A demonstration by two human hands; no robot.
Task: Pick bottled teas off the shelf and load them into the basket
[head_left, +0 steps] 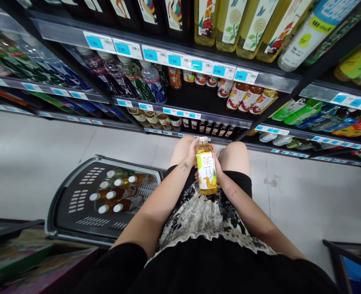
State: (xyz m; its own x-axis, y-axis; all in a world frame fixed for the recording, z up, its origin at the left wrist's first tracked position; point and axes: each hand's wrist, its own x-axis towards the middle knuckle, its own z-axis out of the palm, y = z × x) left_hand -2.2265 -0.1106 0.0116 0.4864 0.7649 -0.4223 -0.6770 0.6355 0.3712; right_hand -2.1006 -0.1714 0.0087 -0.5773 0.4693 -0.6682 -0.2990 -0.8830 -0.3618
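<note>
Upright between my knees is a tea bottle with yellow liquid, a white cap and a white label showing fruit. My left hand wraps its left side near the top, the fingers partly behind it. From the right, my right hand closes round the bottle's other side, most of its fingers hidden behind the label. Ahead of both hands, similar tea bottles stand on a shelf, with a dark gap to their left.
A dark shopping basket on the floor to the left holds several white-capped bottles. Drink shelves with price tags run across the front. Display racks stand at the lower left and lower right.
</note>
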